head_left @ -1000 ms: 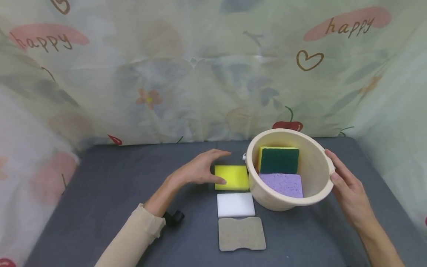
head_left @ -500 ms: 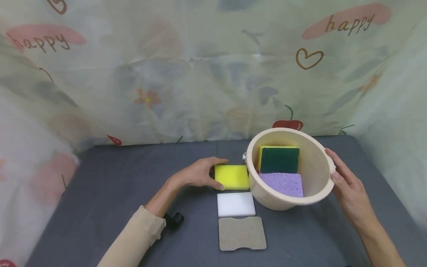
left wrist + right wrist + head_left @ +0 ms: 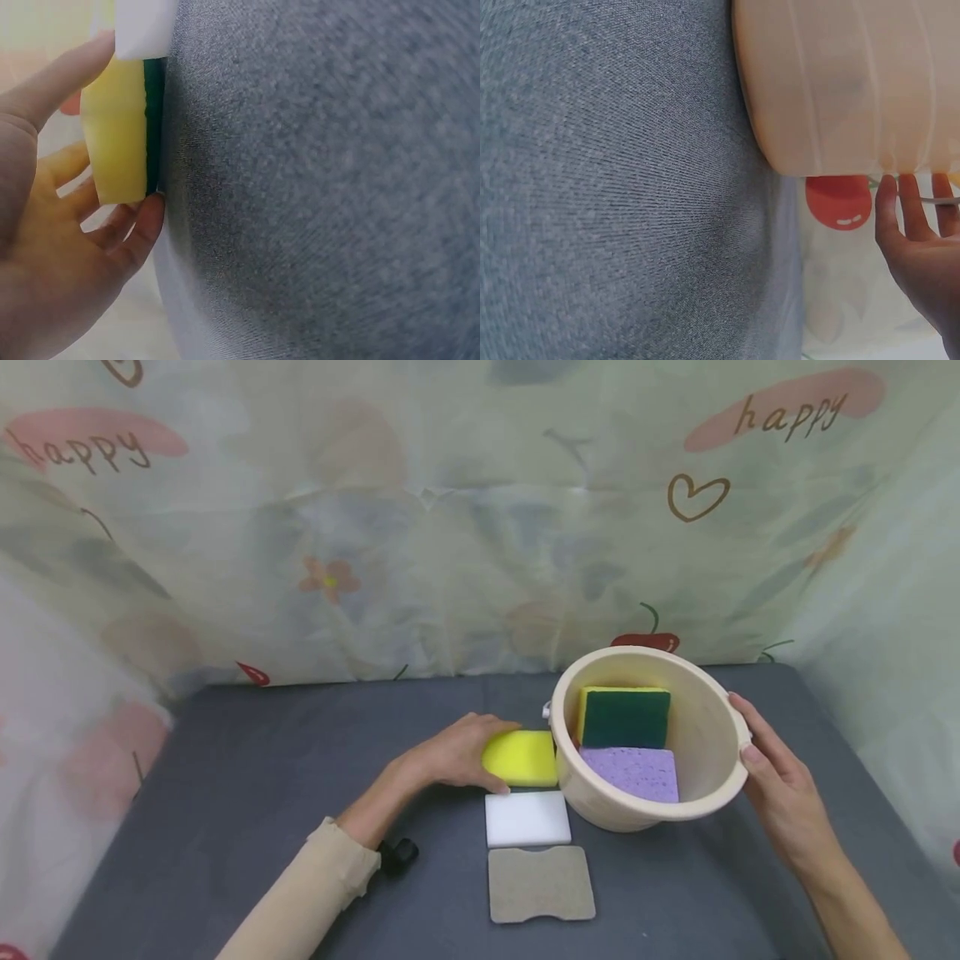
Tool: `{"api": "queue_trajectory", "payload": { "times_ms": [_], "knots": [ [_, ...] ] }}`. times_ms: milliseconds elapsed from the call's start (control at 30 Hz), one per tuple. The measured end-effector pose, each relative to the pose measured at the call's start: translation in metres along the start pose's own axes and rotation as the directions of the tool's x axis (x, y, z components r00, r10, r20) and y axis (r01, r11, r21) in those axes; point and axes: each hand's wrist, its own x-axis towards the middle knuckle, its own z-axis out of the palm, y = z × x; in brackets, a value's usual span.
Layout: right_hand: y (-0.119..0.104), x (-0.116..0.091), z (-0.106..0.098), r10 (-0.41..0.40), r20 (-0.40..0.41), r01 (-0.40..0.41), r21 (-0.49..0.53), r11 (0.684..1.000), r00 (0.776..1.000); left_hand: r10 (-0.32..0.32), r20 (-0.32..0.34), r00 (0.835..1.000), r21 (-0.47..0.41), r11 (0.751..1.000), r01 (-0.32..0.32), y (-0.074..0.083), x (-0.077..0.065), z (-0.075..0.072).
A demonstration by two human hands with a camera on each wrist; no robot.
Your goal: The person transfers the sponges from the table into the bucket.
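My left hand (image 3: pixel 468 756) grips a yellow scouring sponge (image 3: pixel 528 758) lying just left of a cream bucket (image 3: pixel 603 802), thumb at its near edge and fingers at its far edge. The left wrist view shows a dark green scouring layer (image 3: pixel 154 127) under the sponge's yellow foam. At the bucket's right side, my right hand (image 3: pixel 783 789) holds the rim, with the thumb at the front and fingers further back. Inside the bucket, a green-and-yellow scouring sponge (image 3: pixel 626 718) leans upright behind a speckled purple sponge (image 3: pixel 633 772).
In front of the yellow sponge lie a white sponge block (image 3: pixel 528 820) and then a flat grey-beige pad (image 3: pixel 542 885) with notched sides. Everything stands on a dark grey cloth surface (image 3: pixel 300 752). A patterned curtain (image 3: pixel 420 568) closes off the back and sides.
My left hand has come down around the yellow sponge and closed on it, squeezing its left end. The right hand keeps its hold on the bucket, which stays in place.
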Motion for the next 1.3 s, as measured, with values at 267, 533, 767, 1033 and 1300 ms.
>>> {"api": "queue_trajectory", "payload": {
  "times_ms": [267, 533, 767, 1033, 1300],
  "knots": [
    [0.000, 0.001, 0.000, -0.036, 0.010, 0.036, 0.027, 0.999, 0.999, -0.025, -0.043, 0.999, -0.052, 0.998, 0.023, 0.003, -0.002, -0.003],
    [0.000, 0.003, 0.000, -0.045, 0.015, 0.045, 0.043, 0.998, 0.999, -0.010, -0.053, 0.999, -0.082, 0.997, 0.006, -0.001, -0.007, -0.014],
    [0.001, 0.002, 0.001, -0.024, 0.001, 0.024, 0.019, 1.000, 1.000, -0.018, -0.113, 0.993, -0.098, 0.995, 0.007, -0.005, -0.013, -0.021],
    [0.003, 0.000, 0.001, -0.040, 0.002, 0.040, 0.029, 0.999, 0.999, -0.005, -0.181, 0.983, -0.108, 0.994, -0.015, -0.006, -0.019, -0.026],
    [0.003, -0.001, 0.002, -0.053, 0.002, 0.053, 0.051, 0.997, 0.999, -0.055, -0.281, 0.958, -0.179, 0.984, 0.004, -0.003, -0.022, -0.042]
  ]
}}
